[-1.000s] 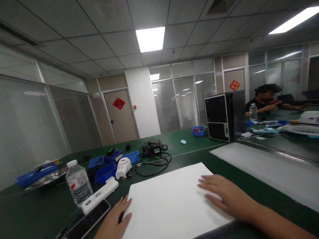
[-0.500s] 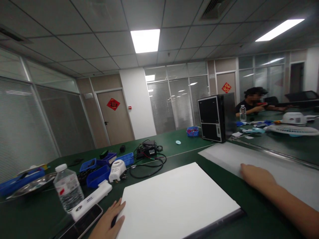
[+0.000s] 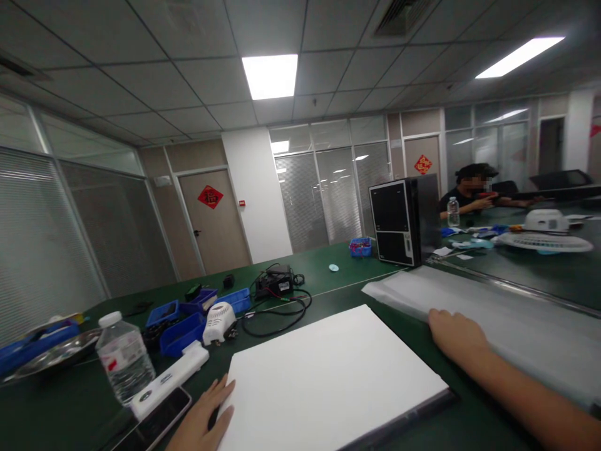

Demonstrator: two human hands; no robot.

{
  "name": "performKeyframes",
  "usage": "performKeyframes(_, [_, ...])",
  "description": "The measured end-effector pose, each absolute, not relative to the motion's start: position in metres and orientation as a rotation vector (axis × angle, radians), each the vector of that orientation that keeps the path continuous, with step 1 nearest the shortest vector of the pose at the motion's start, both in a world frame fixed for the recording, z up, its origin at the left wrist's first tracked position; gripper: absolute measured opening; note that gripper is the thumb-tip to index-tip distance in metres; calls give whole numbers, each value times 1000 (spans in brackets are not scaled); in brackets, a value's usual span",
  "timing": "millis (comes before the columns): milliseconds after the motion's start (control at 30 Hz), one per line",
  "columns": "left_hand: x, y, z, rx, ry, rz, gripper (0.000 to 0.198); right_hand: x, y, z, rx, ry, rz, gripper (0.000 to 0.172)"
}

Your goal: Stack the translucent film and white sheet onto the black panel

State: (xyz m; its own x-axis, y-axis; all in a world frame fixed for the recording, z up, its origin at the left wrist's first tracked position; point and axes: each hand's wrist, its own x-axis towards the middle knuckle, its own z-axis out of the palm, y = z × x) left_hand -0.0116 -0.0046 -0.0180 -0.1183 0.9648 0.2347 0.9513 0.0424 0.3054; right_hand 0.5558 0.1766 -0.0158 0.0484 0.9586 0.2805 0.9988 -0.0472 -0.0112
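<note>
A flat white board [image 3: 328, 382] lies on the green table [image 3: 357, 279] in front of me. My left hand [image 3: 201, 419] rests open at its near left corner, fingers flat against the edge. My right hand [image 3: 457, 335] lies on the near edge of a thin translucent white sheet [image 3: 507, 313] to the right of the board; its fingertips are hidden, and the sheet's edge looks slightly lifted and rumpled there.
At the left stand a water bottle [image 3: 123, 360], a white bar-shaped device [image 3: 169, 379], a black phone [image 3: 154, 429], blue bins [image 3: 181, 335], a metal tray [image 3: 51, 354] and black cables [image 3: 279, 307]. A black computer case [image 3: 397, 222] stands behind. Another person [image 3: 469, 188] sits at the far right.
My right hand left the white board and moved right onto the translucent sheet, then drew its near edge up a little. My left hand has stayed at the board's corner.
</note>
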Motion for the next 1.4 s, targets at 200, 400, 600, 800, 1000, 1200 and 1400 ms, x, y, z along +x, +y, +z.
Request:
performKeyframes(200, [-13, -6, -20, 2079, 2249, 606, 58, 548, 160, 14, -1980, -1913, -242, 51])
performKeyframes(400, [-14, -5, -22, 2077, 2222, 709, 56, 496, 127, 27, -1481, -2130, -161, 52])
performKeyframes(600, [-18, -3, -25, 2030, 2203, 753, 55, 441, 73, 30, -706, -2733, 509, 51])
performKeyframes(800, [-15, -5, -24, 1980, 2189, 742, 61, 433, 58, 44, -761, -2768, 680, 60])
performKeyframes(1000, [-11, -5, -18, 2004, 2203, 746, 60, 437, 63, 36, -639, -2718, 821, 65])
performKeyframes(1200, [-13, 0, -22, 2025, 2195, 769, 54, 493, 141, 5, -1512, -2324, -45, 62])
performKeyframes(1400, [-17, -1, -26, 2064, 2158, 697, 59, 592, 195, -20, -2224, -1754, -116, 75])
